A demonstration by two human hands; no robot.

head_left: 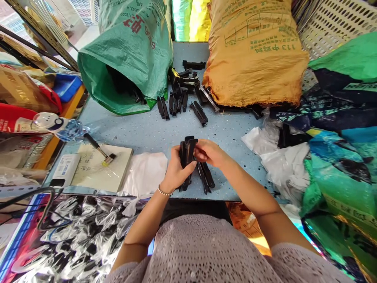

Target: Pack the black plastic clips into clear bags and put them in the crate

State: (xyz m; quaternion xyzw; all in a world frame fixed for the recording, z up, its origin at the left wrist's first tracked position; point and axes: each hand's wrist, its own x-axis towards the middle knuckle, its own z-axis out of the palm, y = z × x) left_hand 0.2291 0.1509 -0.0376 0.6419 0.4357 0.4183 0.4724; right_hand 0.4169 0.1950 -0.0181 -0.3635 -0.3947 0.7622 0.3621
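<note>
Black plastic clips (186, 157) bundled upright, long axis vertical; left hand (174, 173) gripping, right hand (209, 152) pinching top.

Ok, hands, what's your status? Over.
Left hand gripping a bunch of black clips. Right hand pinching its top. More clips lying just beneath.

- A pale blue speckled table (147, 129) fills the middle of the scene, lit by bright daylight.
- Far left, a green woven sack (132, 51) lies open on its side; far right, an orange woven sack (256, 55) slumps beside it.
- At the right edge stands a white perforated basket (332, 23), with crumpled green and blue bags (338, 165) below it.
- Near left, a brush (100, 150) rests on a cream board (97, 173), beside a wooden shelf edge (55, 137).
</note>
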